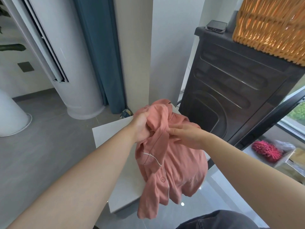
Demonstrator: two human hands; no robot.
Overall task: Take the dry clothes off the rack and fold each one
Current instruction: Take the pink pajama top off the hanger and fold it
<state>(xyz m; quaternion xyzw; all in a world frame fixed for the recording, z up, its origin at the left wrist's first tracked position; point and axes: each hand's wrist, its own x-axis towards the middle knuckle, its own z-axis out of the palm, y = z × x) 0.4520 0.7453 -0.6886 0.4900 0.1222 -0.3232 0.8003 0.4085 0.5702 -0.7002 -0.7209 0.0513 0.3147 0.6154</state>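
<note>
Over white tabletop (107, 134): pink button-front shirt (173, 162) with white piping, held up bunched, hem drooping toward the near edge. Left hand (142, 128) grips a wad of fabric near the collar, fingers curled round it. Right hand (186, 134) rests against the shirt front, fingers straight, thumb hidden. Behind: dark washing machine (231, 96), wicker basket (270, 25) on top. Blue curtain (99, 55) farther left.
</note>
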